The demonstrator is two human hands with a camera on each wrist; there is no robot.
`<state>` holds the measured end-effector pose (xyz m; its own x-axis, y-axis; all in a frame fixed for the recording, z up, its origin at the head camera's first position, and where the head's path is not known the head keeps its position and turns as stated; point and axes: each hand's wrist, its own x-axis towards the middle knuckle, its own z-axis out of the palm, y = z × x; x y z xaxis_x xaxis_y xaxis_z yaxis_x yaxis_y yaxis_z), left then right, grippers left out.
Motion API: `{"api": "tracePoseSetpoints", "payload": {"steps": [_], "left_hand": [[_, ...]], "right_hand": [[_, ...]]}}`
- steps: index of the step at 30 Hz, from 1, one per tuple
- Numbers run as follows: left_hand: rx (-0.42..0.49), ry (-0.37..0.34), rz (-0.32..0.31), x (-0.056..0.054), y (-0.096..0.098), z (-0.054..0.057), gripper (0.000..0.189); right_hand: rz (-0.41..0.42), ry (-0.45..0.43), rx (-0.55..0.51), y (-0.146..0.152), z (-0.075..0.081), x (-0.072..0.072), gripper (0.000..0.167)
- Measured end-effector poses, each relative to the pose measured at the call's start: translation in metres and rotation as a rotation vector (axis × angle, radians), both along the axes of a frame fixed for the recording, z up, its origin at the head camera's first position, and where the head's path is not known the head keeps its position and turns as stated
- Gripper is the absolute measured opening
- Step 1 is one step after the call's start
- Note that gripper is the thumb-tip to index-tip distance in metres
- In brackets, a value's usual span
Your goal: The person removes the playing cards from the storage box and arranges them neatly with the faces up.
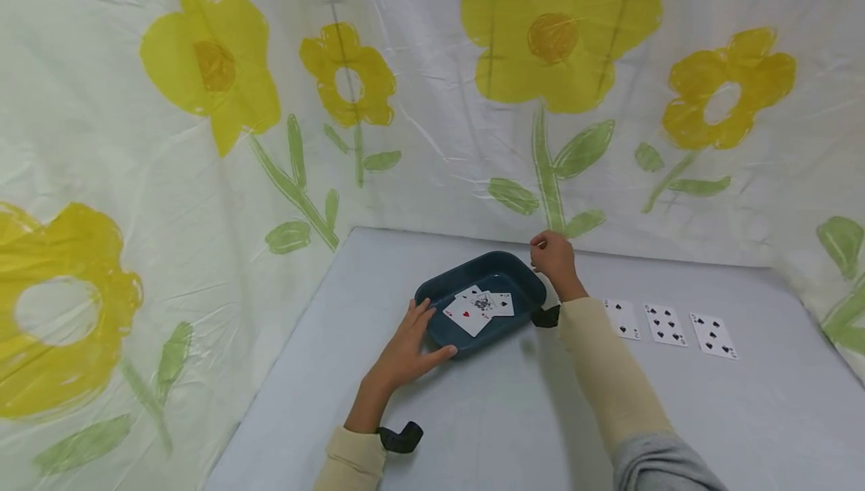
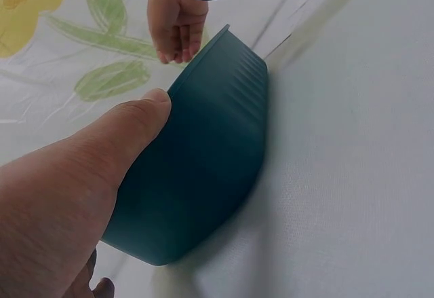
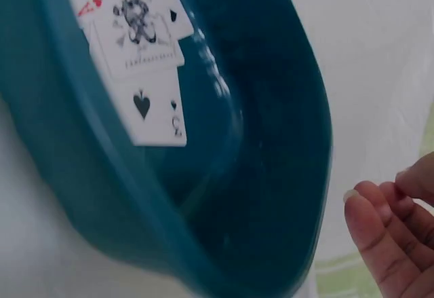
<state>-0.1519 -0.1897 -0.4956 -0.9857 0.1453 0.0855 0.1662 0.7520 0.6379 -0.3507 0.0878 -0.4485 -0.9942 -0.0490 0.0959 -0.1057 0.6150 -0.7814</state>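
Observation:
A dark teal plastic tray [image 1: 432,284] stands on the table with several playing cards inside. A heart card [image 1: 465,318] and a joker [image 3: 139,36] overlap a spade card [image 3: 152,111] there. My left hand [image 1: 404,352] holds the tray's near left corner, fingers at the left end and the thumb [image 2: 152,111] up against the rim. Beyond the tray's right end my right hand [image 1: 556,257] hangs in the air beside the rim. Its fingers [image 3: 373,223] are loosely curled, with a small gap to the thumb and nothing held.
Three face-up spade cards lie in a row right of the tray: one partly behind the right sleeve [image 1: 623,318], a middle card [image 1: 666,324] and an outer card [image 1: 713,335]. A white curtain with yellow flowers [image 1: 419,176] hangs along the table's far edge.

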Motion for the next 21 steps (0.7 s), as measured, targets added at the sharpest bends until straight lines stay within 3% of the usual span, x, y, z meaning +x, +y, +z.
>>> {"api": "tracePoseSetpoints", "payload": {"steps": [6, 14, 21], "left_hand": [[-0.007, 0.0, 0.002, -0.002, -0.001, -0.002, 0.093], [-0.009, -0.01, -0.002, -0.002, -0.001, -0.003, 0.094], [-0.013, -0.01, 0.007, -0.001, -0.001, -0.001, 0.094]], "right_hand": [[0.028, -0.036, 0.013, -0.015, -0.001, -0.004, 0.02], [0.119, -0.068, 0.054, -0.033, -0.004, 0.005, 0.022], [0.207, -0.16, 0.158, -0.053, -0.009, 0.006, 0.014]]}}
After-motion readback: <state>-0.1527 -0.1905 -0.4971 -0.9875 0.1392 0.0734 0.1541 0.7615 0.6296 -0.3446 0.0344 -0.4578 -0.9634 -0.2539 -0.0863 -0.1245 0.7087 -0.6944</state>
